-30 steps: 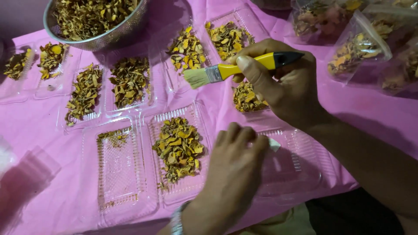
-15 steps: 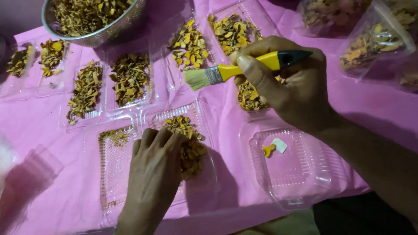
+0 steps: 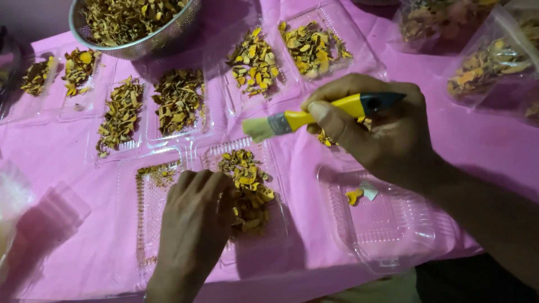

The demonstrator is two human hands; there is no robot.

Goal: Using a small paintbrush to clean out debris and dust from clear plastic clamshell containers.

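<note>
Petals [image 3: 247,188] sit piled in the clear tray [image 3: 281,235] right under my left hand [image 3: 193,224], fingers curled onto them. Right hand [image 3: 387,134] hovers just beyond, closed round a yellow brush [image 3: 320,115], its handle lying crosswise, bristles pointing left.

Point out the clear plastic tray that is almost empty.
The clear tray under the right hand: just one yellow piece and a white scrap, while the others hold heaps.
</note>
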